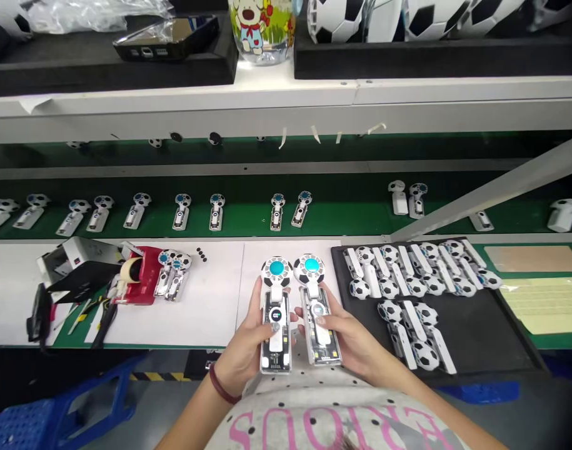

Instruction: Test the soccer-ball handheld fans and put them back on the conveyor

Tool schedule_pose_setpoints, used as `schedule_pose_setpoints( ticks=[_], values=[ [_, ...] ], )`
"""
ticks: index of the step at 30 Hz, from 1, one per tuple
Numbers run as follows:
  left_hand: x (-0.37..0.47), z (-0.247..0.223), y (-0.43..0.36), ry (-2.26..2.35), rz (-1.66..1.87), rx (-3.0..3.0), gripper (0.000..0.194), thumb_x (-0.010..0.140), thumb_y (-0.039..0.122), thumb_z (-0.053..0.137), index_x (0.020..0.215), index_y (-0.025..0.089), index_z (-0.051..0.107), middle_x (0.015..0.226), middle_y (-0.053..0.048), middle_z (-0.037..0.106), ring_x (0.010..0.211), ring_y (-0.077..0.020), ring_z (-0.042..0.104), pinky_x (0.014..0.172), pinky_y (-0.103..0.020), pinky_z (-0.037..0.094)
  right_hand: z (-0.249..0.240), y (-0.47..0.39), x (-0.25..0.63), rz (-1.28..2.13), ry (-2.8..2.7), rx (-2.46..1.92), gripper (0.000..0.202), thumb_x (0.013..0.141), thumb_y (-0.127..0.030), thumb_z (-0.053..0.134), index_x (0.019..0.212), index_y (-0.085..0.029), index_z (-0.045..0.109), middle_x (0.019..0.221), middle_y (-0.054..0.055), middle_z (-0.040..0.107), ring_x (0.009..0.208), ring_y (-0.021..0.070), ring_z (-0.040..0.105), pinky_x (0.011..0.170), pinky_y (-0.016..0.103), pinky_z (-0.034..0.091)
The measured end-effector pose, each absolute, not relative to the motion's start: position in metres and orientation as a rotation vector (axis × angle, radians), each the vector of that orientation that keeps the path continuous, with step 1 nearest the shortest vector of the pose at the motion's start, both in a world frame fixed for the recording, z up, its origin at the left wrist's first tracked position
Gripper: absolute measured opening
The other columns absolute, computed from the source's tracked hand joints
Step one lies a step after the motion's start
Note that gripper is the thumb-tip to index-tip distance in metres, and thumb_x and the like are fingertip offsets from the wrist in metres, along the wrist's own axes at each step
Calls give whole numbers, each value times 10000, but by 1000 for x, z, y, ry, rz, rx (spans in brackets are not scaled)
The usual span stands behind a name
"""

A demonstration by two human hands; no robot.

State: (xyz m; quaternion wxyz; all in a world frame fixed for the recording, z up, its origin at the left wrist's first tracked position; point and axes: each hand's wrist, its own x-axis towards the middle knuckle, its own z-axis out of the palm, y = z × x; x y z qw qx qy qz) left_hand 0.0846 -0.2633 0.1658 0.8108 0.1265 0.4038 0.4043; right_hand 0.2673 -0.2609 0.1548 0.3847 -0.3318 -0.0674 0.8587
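My left hand (244, 342) is closed around a soccer-ball-headed gadget (269, 356) with a clear body and a blue disc on its round head. A small round display on it reads about 100, and my thumb lies just below that. Beside it, my right hand (356, 337) grips a matching soccer-ball-headed gadget (324, 353), its thumb pressed near the round button area. Both gadgets are upright, heads away from me, side by side in front of my body. No display digits can be made out on the right one. The fingers behind the gadgets are partly hidden.
A black tray (487, 340) at the right holds several similar gadgets. On the left are a red tape dispenser (147, 275), two gadgets (175, 281), a box (91, 256) and tools. More gadgets line the green belt (248, 215). A slanted metal bar (492, 187) crosses the right side.
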Motion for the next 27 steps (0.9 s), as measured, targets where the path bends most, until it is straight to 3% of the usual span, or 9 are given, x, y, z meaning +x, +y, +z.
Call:
schedule_pose_setpoints(
  ticks=[7,13,17,22,27],
  values=[
    [88,175,-269,863,912,372,922,748,218,615,1355,479,-27,1364,-59,406,1000,-292,575,826,-442,464,167,-263,264,2136,-323,-903,932,760,-151,589,1376,-397,-65,1002,35,652,940,221,625,851,414,431],
    [83,182,-271,915,956,518,886,748,260,633,1373,448,33,1432,-30,309,1246,-317,367,998,-469,335,168,-265,265,2089,-388,-912,901,738,-169,641,1379,-407,54,1338,41,446,1132,243,513,953,449,377],
    [86,190,-269,962,950,506,933,742,264,639,1366,455,-28,1443,-19,289,1237,-317,381,1003,-467,336,168,-264,263,2062,-452,-894,879,741,-201,650,1378,-407,81,1363,31,416,1163,253,484,961,473,370],
    [85,192,-268,932,968,537,830,777,257,601,1367,465,54,1461,11,245,1266,-307,339,996,-452,357,174,-259,263,2056,-517,-846,899,733,-219,660,1389,-371,65,1331,58,453,1154,265,491,954,479,374],
    [83,192,-268,884,978,523,839,786,239,593,1360,481,30,1443,3,288,1235,-309,387,987,-478,363,177,-256,262,2036,-544,-873,932,719,-224,673,1396,-343,44,1387,63,379,1204,258,438,981,462,353]
  ],
)
